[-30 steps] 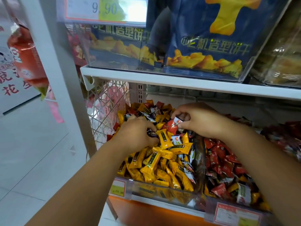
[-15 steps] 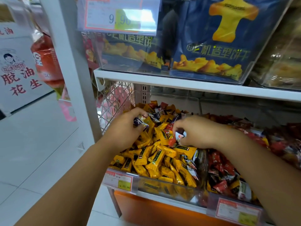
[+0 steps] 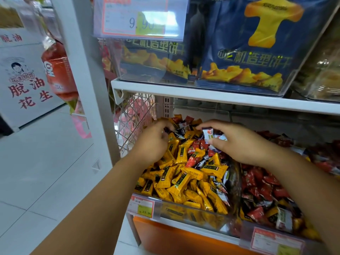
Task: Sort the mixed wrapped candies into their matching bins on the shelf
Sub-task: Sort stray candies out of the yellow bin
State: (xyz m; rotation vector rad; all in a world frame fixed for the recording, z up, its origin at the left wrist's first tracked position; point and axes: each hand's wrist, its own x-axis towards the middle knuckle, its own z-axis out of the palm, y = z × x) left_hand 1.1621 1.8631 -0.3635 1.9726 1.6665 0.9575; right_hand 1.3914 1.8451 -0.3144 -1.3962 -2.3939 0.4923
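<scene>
A clear bin (image 3: 184,211) on the lower shelf holds mostly yellow wrapped candies (image 3: 184,179), with red, dark and white ones mixed in toward the back. My left hand (image 3: 154,144) reaches into the back left of the pile, its fingers curled round a dark-wrapped candy (image 3: 166,130). My right hand (image 3: 239,142) hovers over the back of the same bin and pinches white-wrapped candies (image 3: 208,135). To the right, past a clear divider (image 3: 234,183), a second bin holds mostly red candies (image 3: 265,186).
The white upper shelf (image 3: 220,96) hangs close above both hands and carries blue snack bags (image 3: 253,50) in clear boxes. A white post (image 3: 92,74) and wire mesh (image 3: 134,116) stand on the left. Price tags (image 3: 143,207) hang on the bin fronts. Tiled floor (image 3: 36,172) lies at left.
Both hands moved to the back of the yellow bin. My right hand lifted off the pile with white-wrapped candies pinched in it; my left hand kept its dark candy.
</scene>
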